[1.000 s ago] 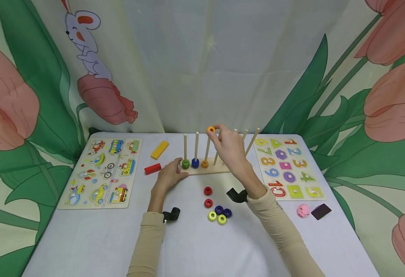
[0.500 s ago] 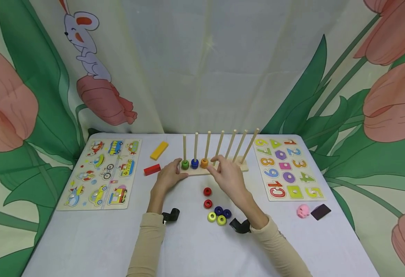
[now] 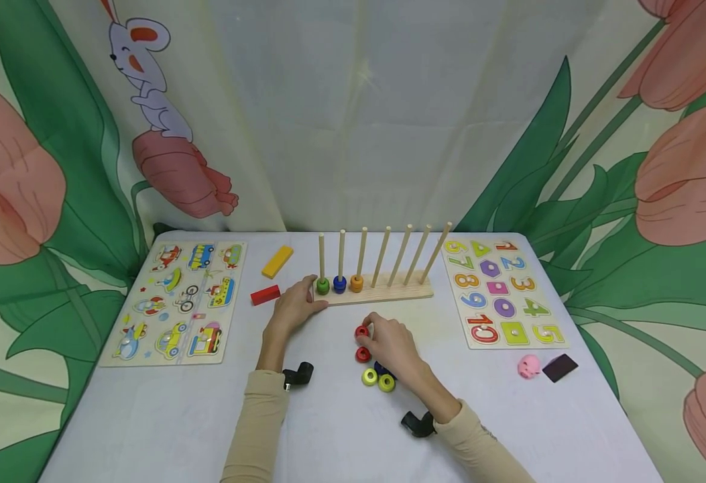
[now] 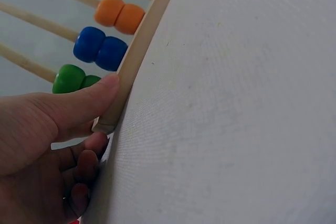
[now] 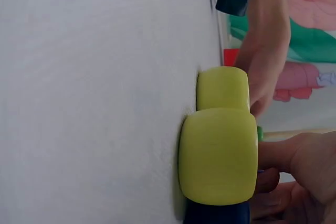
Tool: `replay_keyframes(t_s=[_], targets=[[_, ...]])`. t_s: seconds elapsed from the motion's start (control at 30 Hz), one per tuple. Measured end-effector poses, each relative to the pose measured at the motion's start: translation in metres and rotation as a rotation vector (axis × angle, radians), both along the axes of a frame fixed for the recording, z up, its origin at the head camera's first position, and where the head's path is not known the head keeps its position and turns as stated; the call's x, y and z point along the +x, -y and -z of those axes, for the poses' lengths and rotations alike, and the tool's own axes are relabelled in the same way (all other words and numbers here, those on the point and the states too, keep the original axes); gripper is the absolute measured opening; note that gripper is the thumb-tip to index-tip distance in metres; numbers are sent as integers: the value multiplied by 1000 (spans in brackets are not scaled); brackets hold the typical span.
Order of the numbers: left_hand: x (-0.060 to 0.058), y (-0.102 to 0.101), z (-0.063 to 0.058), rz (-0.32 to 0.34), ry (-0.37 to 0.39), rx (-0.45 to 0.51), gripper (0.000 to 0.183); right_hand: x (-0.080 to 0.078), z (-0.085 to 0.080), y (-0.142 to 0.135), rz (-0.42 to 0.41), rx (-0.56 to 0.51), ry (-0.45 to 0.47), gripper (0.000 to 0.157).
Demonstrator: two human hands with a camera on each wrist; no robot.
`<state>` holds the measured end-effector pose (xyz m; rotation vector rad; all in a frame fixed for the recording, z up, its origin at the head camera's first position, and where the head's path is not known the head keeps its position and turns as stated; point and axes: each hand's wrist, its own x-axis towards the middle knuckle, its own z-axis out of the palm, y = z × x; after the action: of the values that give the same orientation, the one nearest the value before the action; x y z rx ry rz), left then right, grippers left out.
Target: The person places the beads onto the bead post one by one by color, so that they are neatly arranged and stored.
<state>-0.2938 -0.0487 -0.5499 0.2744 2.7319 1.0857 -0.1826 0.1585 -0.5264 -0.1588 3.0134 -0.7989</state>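
A wooden peg stacker with several upright pegs stands at the table's far side. Green, blue and orange beads sit on its three leftmost pegs, two per peg in the left wrist view. My left hand grips the left end of the base, thumb along its front edge. Nearer me, my right hand pinches the farther red bead between thumb and index finger. Another red bead lies just below the thumb. Two yellow beads and partly hidden dark blue beads lie beneath the hand.
A vehicle puzzle board lies at left, a number and shape puzzle board at right. Yellow and red blocks lie left of the stacker. A pink pig figure and a dark rectangular piece lie at right.
My right hand brought an orange bead down the third peg, let it go, then moved toward me to the red beads. My left hand has stayed on the base.
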Motion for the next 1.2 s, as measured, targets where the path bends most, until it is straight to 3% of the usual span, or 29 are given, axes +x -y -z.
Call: replay_keyframes(t_s=[0.13, 0.23, 0.63, 0.77, 0.9, 1.2], targets=[[0, 0, 0, 0, -3, -1, 70, -1, -4, -2, 13, 3, -3, 32], [0, 1, 0, 1, -1, -4, 70, -3, -17, -4, 34, 8, -42, 31], [-2, 2, 0, 9, -17, -11, 70, -32, -121, -20, 103, -50, -373, 35], [-2, 2, 1, 7, -14, -12, 70, -43, -147, -23, 122, -67, -474, 37], [-1, 2, 2, 5, -5, -10, 70, -54, -158, -26, 139, -52, -523, 39], [-2, 1, 2, 16, -26, -12, 70, -66, -156, -29, 159, -31, -453, 40]])
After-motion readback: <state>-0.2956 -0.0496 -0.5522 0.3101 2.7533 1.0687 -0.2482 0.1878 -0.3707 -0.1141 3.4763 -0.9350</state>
